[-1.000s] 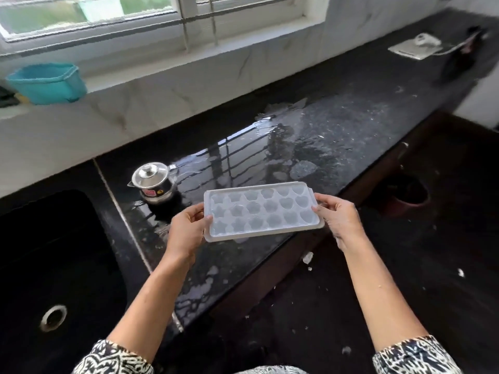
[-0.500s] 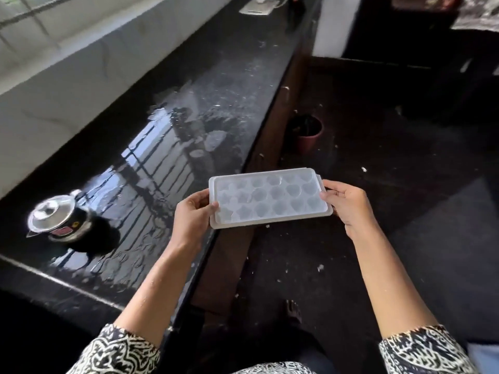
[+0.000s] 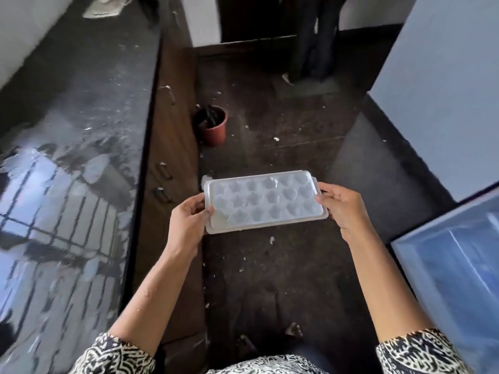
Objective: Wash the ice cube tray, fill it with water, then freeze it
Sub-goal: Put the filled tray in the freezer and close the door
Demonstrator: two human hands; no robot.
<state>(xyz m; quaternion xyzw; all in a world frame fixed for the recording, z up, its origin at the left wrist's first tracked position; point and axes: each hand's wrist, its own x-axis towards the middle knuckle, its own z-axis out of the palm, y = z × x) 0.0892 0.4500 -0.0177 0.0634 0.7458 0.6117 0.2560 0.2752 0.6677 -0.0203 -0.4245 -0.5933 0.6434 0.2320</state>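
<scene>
A white ice cube tray with several shaped cells is held level in the air over the dark floor, in front of my body. My left hand grips its left short end, thumb on top. My right hand grips its right short end the same way. The tray's cells look pale and glossy; whether they hold water I cannot tell.
The wet black counter runs along the left, with brown drawers under its edge. A red pot stands on the floor ahead. A pale blue-grey appliance rises at the right, with a blue surface below it.
The view has swung right, away from the sink and counter toward the floor and the appliance. Both hands kept their hold as the tray moved off the counter to above the floor.
</scene>
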